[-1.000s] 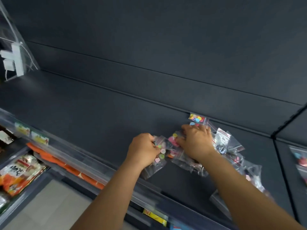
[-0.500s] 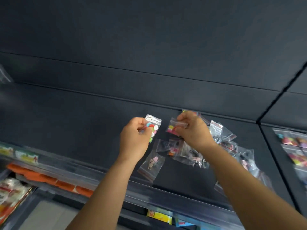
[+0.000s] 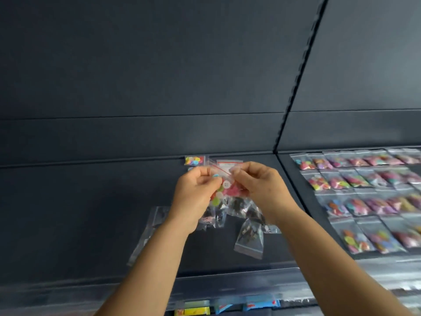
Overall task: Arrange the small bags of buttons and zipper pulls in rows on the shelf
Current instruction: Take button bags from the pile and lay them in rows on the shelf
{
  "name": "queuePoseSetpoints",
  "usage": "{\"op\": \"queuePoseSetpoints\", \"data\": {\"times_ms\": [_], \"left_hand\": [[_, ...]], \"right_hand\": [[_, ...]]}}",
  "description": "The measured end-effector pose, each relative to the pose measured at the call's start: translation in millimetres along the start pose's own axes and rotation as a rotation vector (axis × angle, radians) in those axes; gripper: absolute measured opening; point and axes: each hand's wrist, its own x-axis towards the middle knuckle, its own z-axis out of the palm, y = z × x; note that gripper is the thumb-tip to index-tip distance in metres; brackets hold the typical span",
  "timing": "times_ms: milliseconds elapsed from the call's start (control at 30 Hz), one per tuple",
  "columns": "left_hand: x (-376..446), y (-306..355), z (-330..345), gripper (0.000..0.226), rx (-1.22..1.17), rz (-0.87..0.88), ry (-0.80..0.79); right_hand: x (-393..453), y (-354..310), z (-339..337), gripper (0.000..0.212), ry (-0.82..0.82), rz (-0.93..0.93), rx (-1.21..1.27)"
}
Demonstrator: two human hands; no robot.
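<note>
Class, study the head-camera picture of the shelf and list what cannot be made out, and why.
- Head view: the small clear plastic bag of coloured buttons pinched by the left hand and right hand; fingers cover its edges.
- Loose pile of clear bags with dark contents: partly behind the wrists, contents too small to name.
- Rows of clear button bags on the right shelf section: blurred, cut off by the right edge.

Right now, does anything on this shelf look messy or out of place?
Yes. Below both hands, clear plastic bags lie in a loose overlapping heap on the dark shelf, unlike the neat rows of button bags on the right.
</note>
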Motion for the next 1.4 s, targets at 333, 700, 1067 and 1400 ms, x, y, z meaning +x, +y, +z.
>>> {"op": "queuePoseSetpoints", "data": {"times_ms": [333,700,1067,1400], "left_hand": [[-7,7,150,0.008,-0.070,-0.029,-0.040],[-29,13,315,0.006,-0.042,-0.034,-0.001],[-18,15,389,0.010,0.104,0.013,-0.145],[1,11,438,0.012,0.152,0.066,-0.222]], "right_hand": [[-19,12,-145,0.008,0.118,0.052,0.023],[-32,17,-331,0.009,0.196,0.102,-0.061],[-31,15,-388,0.020,0.328,0.069,0.095],[-20,31,-428,0.024,0.433,0.098,0.087]]}}
